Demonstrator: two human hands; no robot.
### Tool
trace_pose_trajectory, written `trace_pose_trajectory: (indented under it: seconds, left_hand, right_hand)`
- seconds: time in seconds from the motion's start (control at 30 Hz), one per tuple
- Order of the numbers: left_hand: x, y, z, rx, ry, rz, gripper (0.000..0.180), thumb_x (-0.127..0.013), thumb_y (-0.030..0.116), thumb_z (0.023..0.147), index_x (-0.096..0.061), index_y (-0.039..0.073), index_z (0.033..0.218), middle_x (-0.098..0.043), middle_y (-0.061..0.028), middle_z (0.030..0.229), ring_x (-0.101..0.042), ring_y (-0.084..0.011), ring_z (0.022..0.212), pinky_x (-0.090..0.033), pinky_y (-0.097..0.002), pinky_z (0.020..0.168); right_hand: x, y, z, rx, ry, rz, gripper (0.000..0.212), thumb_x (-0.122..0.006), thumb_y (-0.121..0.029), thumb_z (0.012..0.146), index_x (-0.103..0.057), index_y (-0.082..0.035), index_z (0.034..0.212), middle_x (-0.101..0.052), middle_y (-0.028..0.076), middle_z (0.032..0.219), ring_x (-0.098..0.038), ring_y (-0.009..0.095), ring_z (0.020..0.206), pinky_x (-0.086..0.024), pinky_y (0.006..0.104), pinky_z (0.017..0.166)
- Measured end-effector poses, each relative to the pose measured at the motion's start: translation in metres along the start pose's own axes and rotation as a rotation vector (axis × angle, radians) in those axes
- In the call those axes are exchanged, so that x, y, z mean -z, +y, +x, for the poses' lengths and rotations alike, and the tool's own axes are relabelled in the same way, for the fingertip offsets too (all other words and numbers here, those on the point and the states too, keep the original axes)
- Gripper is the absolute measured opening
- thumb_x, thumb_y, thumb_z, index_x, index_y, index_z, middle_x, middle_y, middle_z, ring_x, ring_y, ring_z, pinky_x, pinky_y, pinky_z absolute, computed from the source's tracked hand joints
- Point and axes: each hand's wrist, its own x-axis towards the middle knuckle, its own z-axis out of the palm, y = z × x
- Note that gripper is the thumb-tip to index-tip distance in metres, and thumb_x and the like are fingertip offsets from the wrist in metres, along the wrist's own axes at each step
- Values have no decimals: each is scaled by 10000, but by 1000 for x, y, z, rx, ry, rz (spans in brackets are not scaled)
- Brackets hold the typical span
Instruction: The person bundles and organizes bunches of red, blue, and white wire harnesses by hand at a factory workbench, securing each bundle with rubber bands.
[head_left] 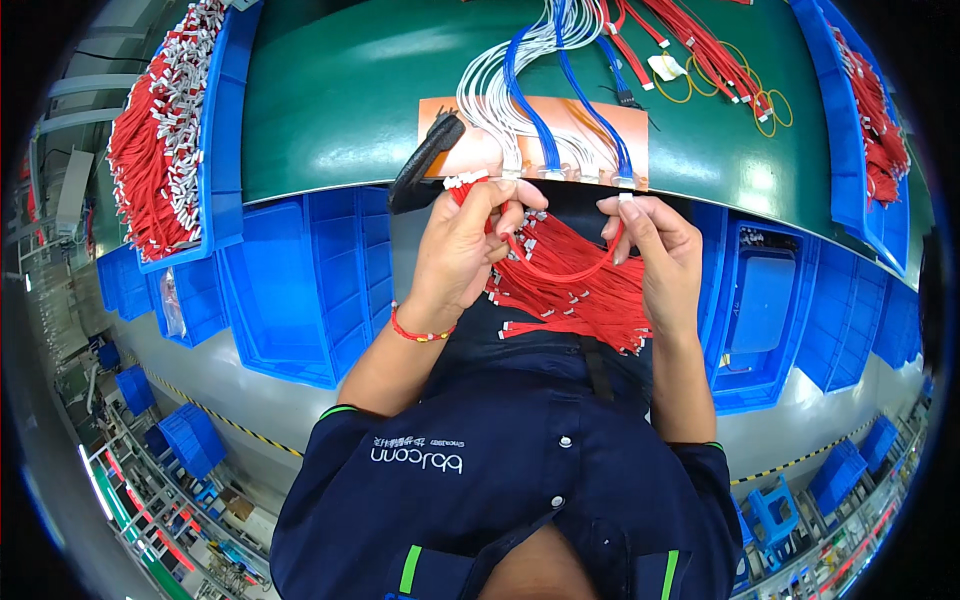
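My left hand is closed round a small bunch of red cables, whose white connectors stick out above the fingers. One red cable loops from there across to my right hand, which pinches its end by the white connector. That connector is close to a white socket at the table edge; whether they touch I cannot tell. White wires and blue wires run over an orange board to a row of such sockets. Below my hands, a pile of red cables lies on my lap.
Blue bins of red cables stand left and right on the green table. A black padded piece juts past the table edge by my left hand. More red cables lie at the back. Blue crates sit below.
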Motion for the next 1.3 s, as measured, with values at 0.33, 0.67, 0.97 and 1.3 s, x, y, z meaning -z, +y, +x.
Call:
trace_pose_trajectory:
  seconds: [0.33, 0.67, 0.97, 1.3]
  left_hand:
    - [10, 7, -12, 48, -118, -19, 402, -383, 187, 1020, -537, -109, 1244, -626, -96, 917, -284, 0, 440, -222, -167, 391]
    - [10, 1, -27, 99, -114, -150, 406, -380, 211, 1030, -524, -78, 1276, -634, -122, 1000, -291, -9, 457, -236, -169, 406]
    - [8, 1, -21, 95, -111, -141, 395, -384, 209, 1029, -542, -74, 1256, -638, -109, 987, -296, -12, 467, -240, -171, 415]
    - [4, 3, -5, 6, -123, -77, 404, -375, 195, 1028, -560, -119, 1201, -623, -94, 906, -299, -5, 450, -240, -173, 402]
  right_hand:
    - [-4, 0, 5, -22, 33, -17, 255, -574, -177, 962, -701, 44, 960, -629, 48, 716, -505, 70, 586, -394, 199, 580]
    - [-18, 6, 0, -96, 158, 280, 235, -586, -180, 953, -706, 22, 937, -644, 48, 733, -556, 73, 672, -418, 217, 610]
    - [-15, 4, 1, -113, 145, 304, 241, -582, -176, 955, -700, 30, 997, -694, 79, 840, -578, 81, 696, -430, 226, 619]
    - [-8, 1, 2, -97, 48, 154, 272, -542, -184, 973, -680, 31, 1064, -676, 59, 830, -567, 79, 729, -432, 220, 694]
